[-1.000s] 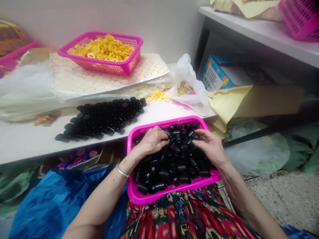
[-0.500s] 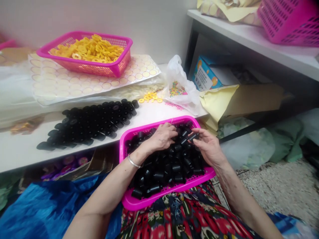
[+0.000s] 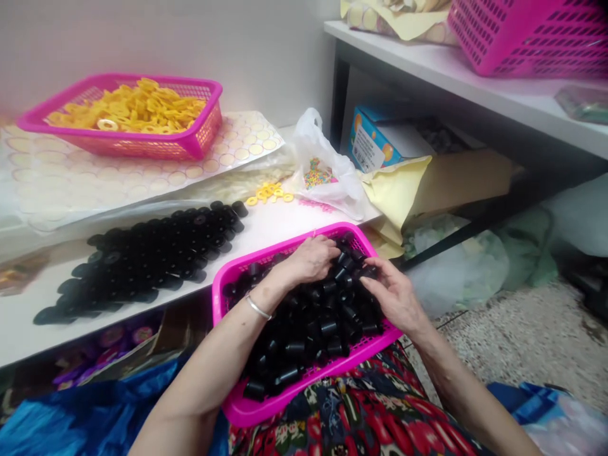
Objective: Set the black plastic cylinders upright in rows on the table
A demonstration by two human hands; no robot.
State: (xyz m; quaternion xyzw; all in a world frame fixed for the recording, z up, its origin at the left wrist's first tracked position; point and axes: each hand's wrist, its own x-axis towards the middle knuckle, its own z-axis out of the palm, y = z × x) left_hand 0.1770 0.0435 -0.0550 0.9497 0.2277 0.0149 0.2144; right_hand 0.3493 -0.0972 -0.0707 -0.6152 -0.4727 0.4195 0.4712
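Note:
A pink plastic basket [image 3: 217, 304] full of short black cylinders [image 3: 327, 326] rests on my lap against the table edge. My left hand [image 3: 313, 258], with a silver bangle at the wrist, reaches into its far side, fingers curled down among the cylinders. Its fingertips are hidden, so what they pinch does not show. At the basket's right side, my right hand [image 3: 393, 292] holds a black cylinder [image 3: 369, 272] between thumb and fingers. Many more black cylinders [image 3: 152, 253] stand upright in tight rows on the white table [image 3: 266, 237], left of the basket.
Behind the rows, a pink basket of yellow rings [image 3: 137, 111] sits on a sheet printed with circles [image 3: 237, 136]. Loose yellow rings [image 3: 270, 192] and a white plastic bag [image 3: 327, 149] lie nearby. To the right are a shelf [image 3: 403, 60] and an open cardboard box [image 3: 468, 180].
The view has swung to the right, so the table things sit further left. My right hand has lowered slightly with its cylinder; my left hand stays in the basket with fingers curled.

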